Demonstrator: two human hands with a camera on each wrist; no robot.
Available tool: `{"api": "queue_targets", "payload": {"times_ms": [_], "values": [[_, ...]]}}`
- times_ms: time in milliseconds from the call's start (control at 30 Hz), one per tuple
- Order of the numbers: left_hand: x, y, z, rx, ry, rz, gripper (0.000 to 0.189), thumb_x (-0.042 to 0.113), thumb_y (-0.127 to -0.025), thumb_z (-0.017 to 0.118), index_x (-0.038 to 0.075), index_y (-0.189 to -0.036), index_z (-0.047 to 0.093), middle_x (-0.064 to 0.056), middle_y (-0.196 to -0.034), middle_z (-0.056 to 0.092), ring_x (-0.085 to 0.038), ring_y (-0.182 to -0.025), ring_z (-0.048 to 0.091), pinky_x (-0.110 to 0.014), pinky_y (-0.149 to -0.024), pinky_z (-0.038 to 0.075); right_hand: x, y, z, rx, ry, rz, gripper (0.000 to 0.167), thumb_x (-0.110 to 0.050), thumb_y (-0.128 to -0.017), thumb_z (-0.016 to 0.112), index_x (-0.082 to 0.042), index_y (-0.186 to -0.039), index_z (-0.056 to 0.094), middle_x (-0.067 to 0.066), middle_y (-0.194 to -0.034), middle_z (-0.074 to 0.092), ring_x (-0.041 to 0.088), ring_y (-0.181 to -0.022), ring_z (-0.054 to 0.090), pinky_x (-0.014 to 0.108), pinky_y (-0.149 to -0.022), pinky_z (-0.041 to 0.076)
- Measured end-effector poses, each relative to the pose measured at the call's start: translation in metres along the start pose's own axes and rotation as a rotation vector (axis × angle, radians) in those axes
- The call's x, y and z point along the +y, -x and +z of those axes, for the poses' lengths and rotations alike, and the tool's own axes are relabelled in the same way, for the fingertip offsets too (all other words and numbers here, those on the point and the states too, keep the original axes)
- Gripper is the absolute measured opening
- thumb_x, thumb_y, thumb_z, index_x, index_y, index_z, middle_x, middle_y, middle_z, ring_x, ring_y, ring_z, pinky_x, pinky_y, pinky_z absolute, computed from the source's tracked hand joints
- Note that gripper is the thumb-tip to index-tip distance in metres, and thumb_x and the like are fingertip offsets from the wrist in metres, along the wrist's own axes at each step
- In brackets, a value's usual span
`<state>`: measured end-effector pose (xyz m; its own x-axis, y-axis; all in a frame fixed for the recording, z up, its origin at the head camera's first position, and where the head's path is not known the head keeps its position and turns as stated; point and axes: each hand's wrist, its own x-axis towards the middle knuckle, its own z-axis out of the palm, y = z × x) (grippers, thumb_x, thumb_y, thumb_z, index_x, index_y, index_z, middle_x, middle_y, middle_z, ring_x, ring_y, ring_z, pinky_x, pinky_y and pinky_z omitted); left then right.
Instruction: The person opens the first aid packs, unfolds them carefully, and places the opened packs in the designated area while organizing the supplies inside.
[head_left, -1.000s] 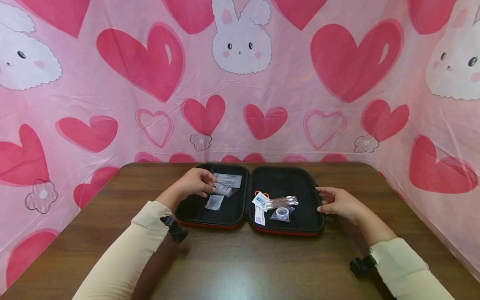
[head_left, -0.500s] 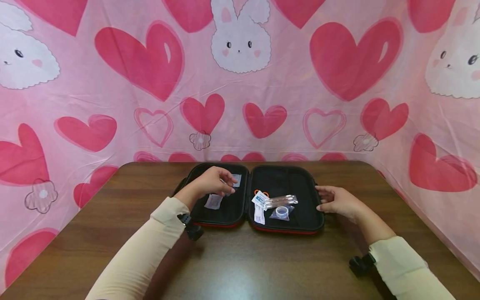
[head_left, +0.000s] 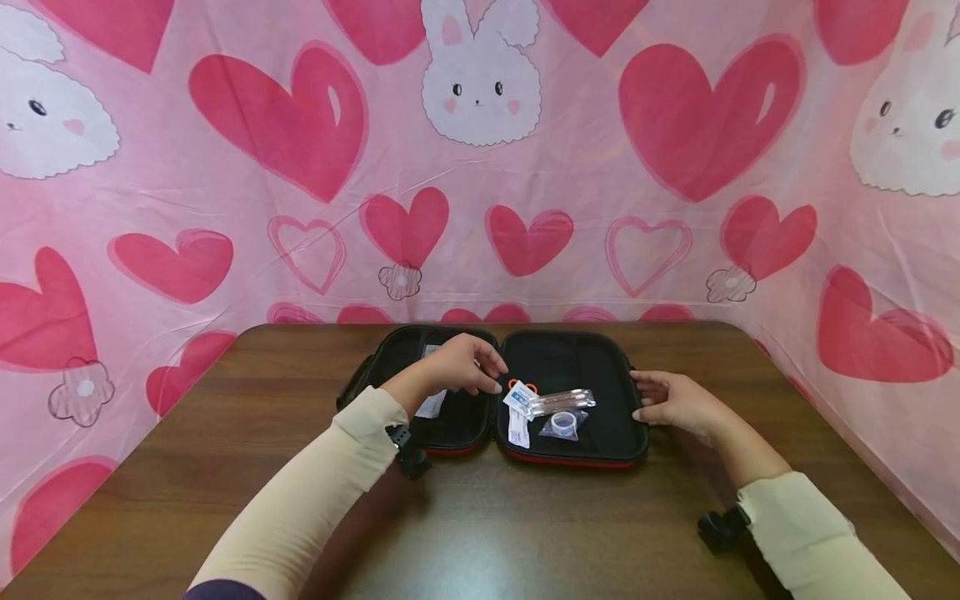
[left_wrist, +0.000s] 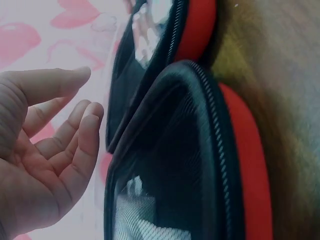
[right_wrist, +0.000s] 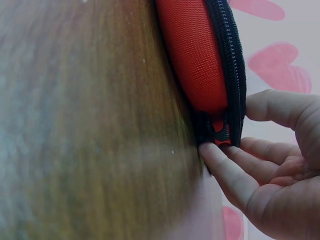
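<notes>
A zippered case point(head_left: 551, 354) lies unfolded on the table, black inside and red outside. My left hand point(head_left: 463, 365) hovers over its hinge with nothing in its fingers; in the left wrist view the thumb point(left_wrist: 55, 85) and fingers stay apart. My right hand point(head_left: 678, 406) holds the case's right edge, thumb on the rim and fingers underneath near the zipper end. In the right half lie a silvery strip packet point(head_left: 561, 403), a bagged white tape roll point(head_left: 564, 425), two small white packets point(head_left: 519, 429) and orange loops point(head_left: 531, 387). A white packet point(head_left: 431, 405) shows in the left half, partly hidden by my left arm.
The brown wooden table point(head_left: 480, 533) extends in front and to both sides of the case. A pink cloth point(head_left: 480, 183) with hearts and rabbits hangs behind and along both sides.
My left hand has moved right, from the left half's packets to above the hinge. A bagged white roll seen under it one second ago is now hidden. My right hand has stayed put.
</notes>
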<state>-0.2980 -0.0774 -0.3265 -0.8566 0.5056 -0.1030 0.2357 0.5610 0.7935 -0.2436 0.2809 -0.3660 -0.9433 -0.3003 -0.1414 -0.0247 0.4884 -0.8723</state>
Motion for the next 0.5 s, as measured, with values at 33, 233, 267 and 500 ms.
{"api": "queue_targets", "payload": {"times_ms": [33, 233, 267, 500], "values": [[0.001, -0.001, 0.003, -0.012, -0.006, 0.012, 0.029, 0.003, -0.077, 0.081, 0.0, -0.103, 0.072, -0.003, -0.086, 0.067, -0.015, -0.072, 0.062, -0.031, -0.061, 0.057, 0.0, 0.0, 0.0, 0.0, -0.001, 0.001, 0.076, -0.003, -0.083, 0.074, 0.012, -0.145, 0.031, 0.038, -0.14, 0.039, 0.047, -0.124, 0.047, 0.041, -0.086, 0.055], [0.006, -0.008, 0.02, -0.073, -0.039, 0.088, 0.025, -0.002, -0.076, 0.079, -0.003, -0.101, 0.072, -0.001, -0.08, 0.068, -0.01, -0.068, 0.06, -0.028, -0.057, 0.055, 0.0, 0.0, -0.001, 0.001, 0.011, 0.006, 0.076, -0.003, -0.083, 0.074, 0.011, -0.145, 0.031, 0.037, -0.14, 0.039, 0.047, -0.124, 0.046, 0.042, -0.087, 0.054], [0.006, -0.009, 0.023, -0.078, -0.054, 0.1, 0.025, -0.002, -0.076, 0.079, -0.002, -0.1, 0.072, -0.001, -0.079, 0.068, -0.01, -0.066, 0.059, -0.027, -0.056, 0.055, 0.0, 0.0, -0.001, 0.0, 0.013, 0.005, 0.076, -0.003, -0.083, 0.074, 0.011, -0.145, 0.031, 0.037, -0.14, 0.039, 0.047, -0.124, 0.046, 0.042, -0.087, 0.054], [0.01, -0.018, 0.039, -0.072, -0.205, 0.184, 0.022, 0.005, -0.074, 0.082, 0.006, -0.095, 0.075, 0.0, -0.085, 0.071, -0.006, -0.074, 0.061, -0.022, -0.066, 0.051, 0.001, 0.0, 0.0, 0.004, 0.009, 0.002, 0.076, -0.003, -0.083, 0.074, 0.011, -0.145, 0.032, 0.037, -0.141, 0.039, 0.046, -0.123, 0.048, 0.041, -0.086, 0.055]]}}
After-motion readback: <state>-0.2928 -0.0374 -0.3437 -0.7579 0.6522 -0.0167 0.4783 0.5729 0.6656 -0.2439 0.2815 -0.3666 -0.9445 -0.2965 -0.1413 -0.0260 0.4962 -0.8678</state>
